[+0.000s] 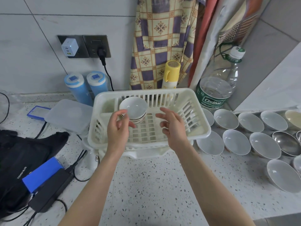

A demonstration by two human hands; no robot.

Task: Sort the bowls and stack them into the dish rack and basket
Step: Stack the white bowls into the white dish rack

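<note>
Both hands hover empty over the dish rack [202, 133], the left hand [117, 128] and right hand [173, 128] with fingers loose, beside the stacked bowls [133, 110] inside it. I think the next move is reaching right for the white bowls [236, 141] on the table [154, 185]

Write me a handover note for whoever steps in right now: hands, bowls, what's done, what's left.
Hands: left hand and right hand both open and holding nothing, above the white dish rack.
Done: a small stack of white bowls sits in the rack's back left part.
Left: about nine white bowls lie loose on the counter to the right of the rack, with a steel bowl and a cream-coloured bowl among them. More may lie past the frame edge. No separate basket is identifiable.
</note>
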